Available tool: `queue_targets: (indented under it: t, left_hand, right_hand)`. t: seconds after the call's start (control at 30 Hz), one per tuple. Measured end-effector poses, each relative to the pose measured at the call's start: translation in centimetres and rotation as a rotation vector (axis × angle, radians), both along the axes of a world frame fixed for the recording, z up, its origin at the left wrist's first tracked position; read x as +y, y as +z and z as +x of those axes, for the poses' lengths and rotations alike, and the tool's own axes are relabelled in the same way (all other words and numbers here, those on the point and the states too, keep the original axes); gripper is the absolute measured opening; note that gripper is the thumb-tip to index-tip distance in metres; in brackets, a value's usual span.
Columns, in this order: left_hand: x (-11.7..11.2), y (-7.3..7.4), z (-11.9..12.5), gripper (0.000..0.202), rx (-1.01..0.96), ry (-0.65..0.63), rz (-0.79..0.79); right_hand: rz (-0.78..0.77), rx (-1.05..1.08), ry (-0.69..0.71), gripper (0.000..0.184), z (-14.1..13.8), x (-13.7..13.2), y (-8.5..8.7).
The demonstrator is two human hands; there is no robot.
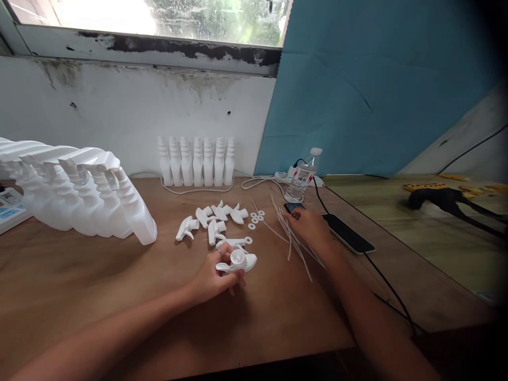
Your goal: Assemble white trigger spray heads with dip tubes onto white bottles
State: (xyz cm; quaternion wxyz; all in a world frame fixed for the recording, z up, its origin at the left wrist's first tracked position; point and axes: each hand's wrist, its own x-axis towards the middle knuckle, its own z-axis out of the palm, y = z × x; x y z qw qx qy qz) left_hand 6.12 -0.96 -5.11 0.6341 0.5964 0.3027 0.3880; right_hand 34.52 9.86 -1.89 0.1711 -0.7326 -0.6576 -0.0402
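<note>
My left hand (216, 275) is closed around a white trigger spray head (238, 260), its round collar opening turned up toward me. To the right, my right hand (309, 228) is over a loose bundle of thin white dip tubes (289, 238), fingertips pinched at the upper ends of the tubes. How many tubes it grips is hidden. Beyond my left hand lie several more spray heads (216, 232) in a loose group. Small white ring washers (254, 218) are scattered between them and the tubes.
White bottles (198, 166) stand in a row against the wall. A larger block of white bottles (99, 206) leans at left. A clear water bottle (300, 182), a small dark device (291, 207) and a cabled phone (349, 234) are at right, near the table's edge.
</note>
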Motion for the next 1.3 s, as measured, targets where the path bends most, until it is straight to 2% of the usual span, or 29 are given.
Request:
queue_targets:
  t: [0.13,0.2,0.37,0.47,0.53,0.6,0.7,0.77,0.83,0.93,1.0,1.03,1.17,1.23,1.3]
  left_hand:
    - [-0.1,-0.1,0.0,0.031,-0.060,0.011,0.009]
    - [0.0,-0.2,0.0,0.032,-0.084,-0.007,0.017]
    - [0.1,-0.1,-0.3,0.030,0.018,0.000,0.092]
    - [0.1,0.4,-0.5,0.030,0.161,0.047,0.235]
    - [0.1,0.7,-0.5,0.029,0.227,0.092,0.356]
    - [0.2,1.0,-0.5,0.028,0.259,0.111,0.435]
    - [0.4,0.9,-0.4,0.027,0.274,0.111,0.477]
    - [0.4,0.7,-0.4,0.027,0.266,0.112,0.443]
    - [0.4,0.3,-0.2,0.030,0.248,0.073,0.322]
    - [0.4,-0.1,-0.1,0.034,0.237,0.003,0.180]
    - [0.3,-0.1,0.0,0.031,0.266,0.023,0.247]
    - [0.3,0.0,0.0,0.028,0.286,0.044,0.303]
    - [0.2,0.3,0.1,0.023,0.329,0.079,0.419]
    - [0.2,0.5,0.2,0.022,0.332,0.077,0.419]
    - [0.2,0.5,0.3,0.021,0.333,0.077,0.416]
  right_hand:
    - [-0.136,-0.002,0.222,0.025,-1.9,-0.1,-0.9]
    - [-0.198,-0.044,0.255,0.021,-2.7,-0.2,-1.3]
    - [-0.172,-0.065,0.158,0.019,-2.8,-0.1,-1.5]
    - [-0.145,-0.058,0.100,0.018,-2.1,-0.1,-1.2]
    - [-0.048,-0.020,0.103,0.021,-1.6,-0.2,-0.9]
    - [0.166,0.080,0.166,0.029,-1.4,-0.5,-0.5]
    - [0.504,0.323,0.288,0.040,-1.6,-1.4,0.4]
    - [0.594,0.533,0.337,0.042,-2.0,-2.0,1.0]
    - [0.509,0.800,0.376,0.051,-2.5,-2.6,1.5]
    - [0.140,1.203,0.500,0.065,-3.4,-3.2,1.7]
    - [-0.070,1.349,0.614,0.062,-4.1,-3.6,1.6]
    - [-0.128,1.394,0.665,0.057,-4.4,-3.8,1.5]
    - [-0.246,1.462,0.831,0.044,-5.4,-5.1,1.1]
    - [-0.266,1.389,0.896,0.040,-5.7,-5.8,1.3]
    - [-0.269,1.219,0.931,0.036,-5.9,-6.4,1.8]
